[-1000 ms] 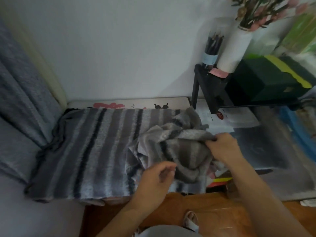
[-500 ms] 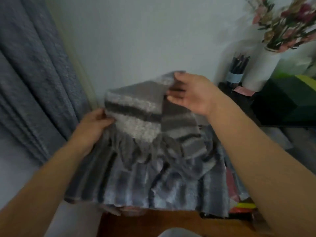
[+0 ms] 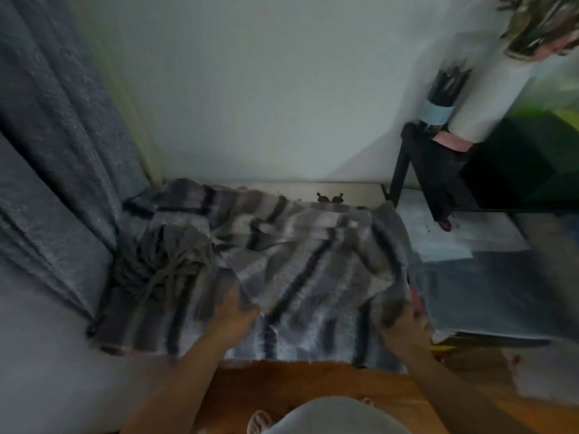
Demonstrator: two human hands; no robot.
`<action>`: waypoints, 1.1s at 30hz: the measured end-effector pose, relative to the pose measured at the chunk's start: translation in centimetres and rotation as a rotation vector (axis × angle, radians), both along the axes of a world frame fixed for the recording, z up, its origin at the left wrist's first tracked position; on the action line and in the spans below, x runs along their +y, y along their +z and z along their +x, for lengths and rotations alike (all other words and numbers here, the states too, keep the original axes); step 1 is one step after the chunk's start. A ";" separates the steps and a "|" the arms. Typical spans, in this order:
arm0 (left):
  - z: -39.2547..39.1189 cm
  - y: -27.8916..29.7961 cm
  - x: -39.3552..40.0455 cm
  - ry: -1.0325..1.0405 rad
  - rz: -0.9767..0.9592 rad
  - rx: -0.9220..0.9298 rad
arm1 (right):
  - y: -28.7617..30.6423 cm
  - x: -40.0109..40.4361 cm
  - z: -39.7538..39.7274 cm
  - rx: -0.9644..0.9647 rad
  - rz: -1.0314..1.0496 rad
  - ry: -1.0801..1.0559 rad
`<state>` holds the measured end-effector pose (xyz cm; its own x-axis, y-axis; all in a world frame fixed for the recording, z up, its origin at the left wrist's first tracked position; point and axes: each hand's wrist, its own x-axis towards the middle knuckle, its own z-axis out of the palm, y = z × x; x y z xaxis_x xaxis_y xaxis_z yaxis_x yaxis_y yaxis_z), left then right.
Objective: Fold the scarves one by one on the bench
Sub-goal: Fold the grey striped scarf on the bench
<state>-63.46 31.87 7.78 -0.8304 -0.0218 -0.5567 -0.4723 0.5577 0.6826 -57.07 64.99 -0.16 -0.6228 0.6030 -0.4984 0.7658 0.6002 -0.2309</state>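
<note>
A grey striped scarf (image 3: pixel 300 261) lies rumpled across the bench (image 3: pixel 360 195), on top of another striped scarf (image 3: pixel 150 324) spread flat beneath it. Its dark fringe (image 3: pixel 156 261) is bunched at the left end. My left hand (image 3: pixel 235 311) grips the scarf's near edge at the middle. My right hand (image 3: pixel 404 327) grips the near right corner, with cloth curled over its fingers. The picture is blurred by motion.
A blue-grey curtain (image 3: pixel 53 151) hangs at the left. A black stand (image 3: pixel 432 170) at the right carries a pencil holder (image 3: pixel 441 95), a white vase (image 3: pixel 488 98) and a dark green box (image 3: pixel 526 161). Papers (image 3: pixel 454 242) lie beside the bench. Wooden floor (image 3: pixel 313 386) is below.
The scarf that both hands held up in front of the wall now lies spread over the bench. Both hands have come down to its near edge.
</note>
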 end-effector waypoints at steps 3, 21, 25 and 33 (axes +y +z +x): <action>-1.4 -2.2 2.3 0.017 -0.016 -0.021 | -0.7 0.7 0.8 0.107 -0.029 -0.130; 6.7 -2.4 7.1 0.514 0.687 -0.293 | 1.1 -1.7 3.6 0.442 -0.124 0.631; 5.4 0.2 7.0 0.290 0.779 -0.058 | -1.5 -5.8 2.9 0.300 0.053 0.860; -2.8 -1.8 4.6 -0.336 -0.511 0.387 | 9.2 -1.9 -1.2 0.899 0.070 0.362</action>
